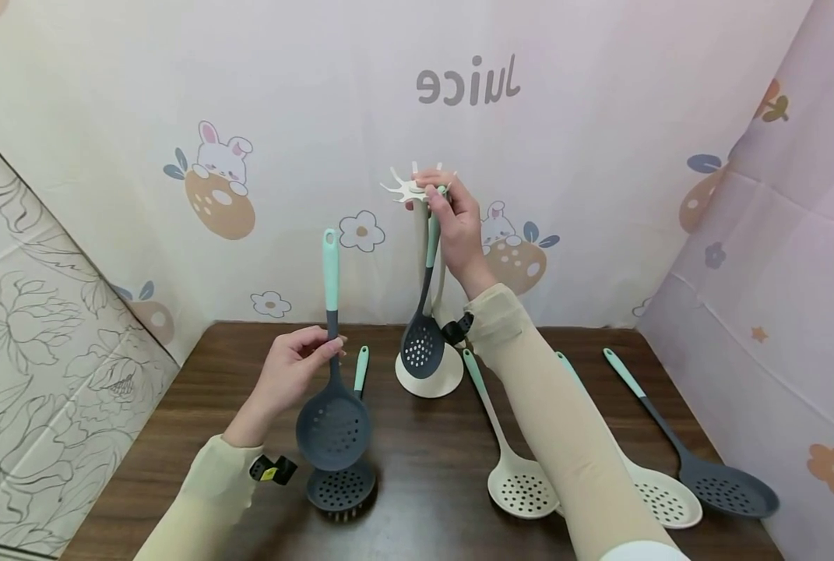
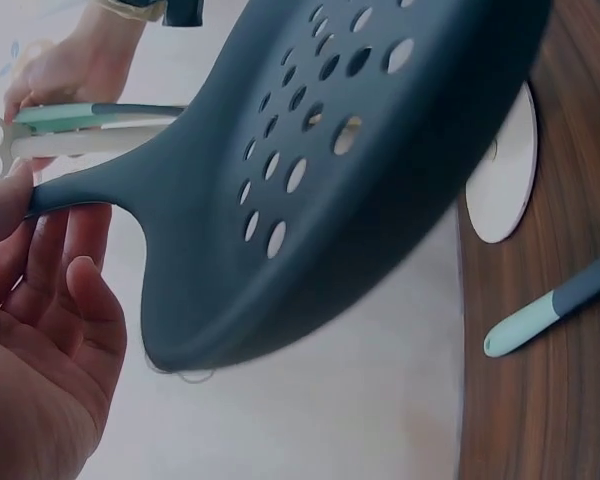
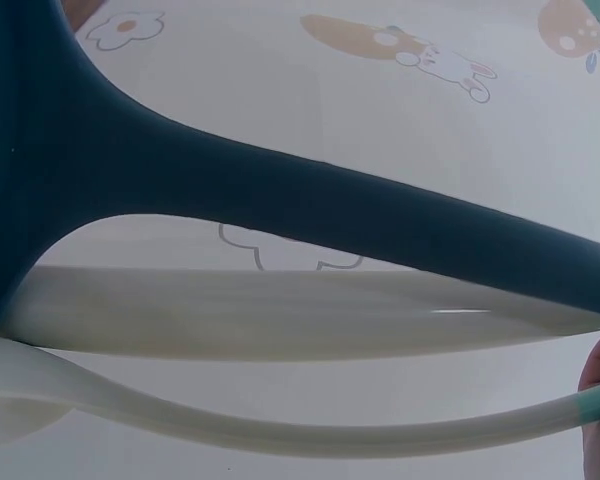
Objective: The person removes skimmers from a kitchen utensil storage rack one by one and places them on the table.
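Note:
My left hand (image 1: 292, 372) pinches a dark grey skimmer (image 1: 334, 432) by its neck, holding it upright, bowl down, mint handle up. In the left wrist view the skimmer's perforated bowl (image 2: 210, 200) fills much of the picture. Up at the prongs of a cream utensil stand (image 1: 427, 386), my right hand (image 1: 460, 230) grips the top of a mint handle. It belongs to a dark slotted spoon (image 1: 424, 347) hanging in front of the post. A cream utensil (image 3: 330, 440) with a mint handle hangs alongside the post in the right wrist view; the hand partly hides the prongs.
Below the held skimmer lies another dark perforated utensil (image 1: 342, 489). On the right of the brown table (image 1: 431, 514) lie a cream skimmer (image 1: 525, 487), a second cream perforated utensil (image 1: 669, 495) partly behind my arm, and a dark slotted turner (image 1: 732, 491). A printed curtain (image 1: 318, 117) stands behind.

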A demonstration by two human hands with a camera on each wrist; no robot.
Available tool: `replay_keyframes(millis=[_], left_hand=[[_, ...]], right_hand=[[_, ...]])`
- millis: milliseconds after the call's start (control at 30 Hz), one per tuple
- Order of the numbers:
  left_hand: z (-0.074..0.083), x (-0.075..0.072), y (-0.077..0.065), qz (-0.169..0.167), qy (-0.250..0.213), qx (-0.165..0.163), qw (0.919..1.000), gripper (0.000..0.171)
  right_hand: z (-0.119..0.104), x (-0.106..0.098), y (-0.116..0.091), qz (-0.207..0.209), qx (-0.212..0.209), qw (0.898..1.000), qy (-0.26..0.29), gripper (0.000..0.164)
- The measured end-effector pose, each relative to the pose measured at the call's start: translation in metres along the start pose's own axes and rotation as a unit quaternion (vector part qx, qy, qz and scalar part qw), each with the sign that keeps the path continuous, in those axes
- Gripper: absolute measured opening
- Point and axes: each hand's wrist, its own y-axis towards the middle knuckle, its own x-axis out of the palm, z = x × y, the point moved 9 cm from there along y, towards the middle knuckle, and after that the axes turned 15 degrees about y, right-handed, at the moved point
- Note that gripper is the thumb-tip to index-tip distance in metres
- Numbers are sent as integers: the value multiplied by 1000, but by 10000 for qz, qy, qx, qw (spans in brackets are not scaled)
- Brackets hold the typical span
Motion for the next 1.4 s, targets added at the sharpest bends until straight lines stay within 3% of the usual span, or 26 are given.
replay_keyframes(millis=[467,833,967,1033,1267,1400], left_hand=[[-3,-14,-2,17,403,-74,9992,13],[-13,-26,-7,-143,927,-428,9947,14],[-18,-29,-8,-230,1005,-545,9932,15],[-28,-31,-8,-239,1049,-590,9924,15],[-23,-37,-12,-321,1159,-717,9901,17],[-31,-38,-12,-424,1092,-846,9895,20]], right_hand=[[1,-1,0,26,22,10000,43,26],[1,1,0,4,-27,9999,110,28],[1,-1,0,32,-50,9999,86,28],[1,-1,1,25,-70,9999,134,28],[0,0,0,-1,-42,9998,204,27],[1,0,0,-5,-20,9998,184,28]])
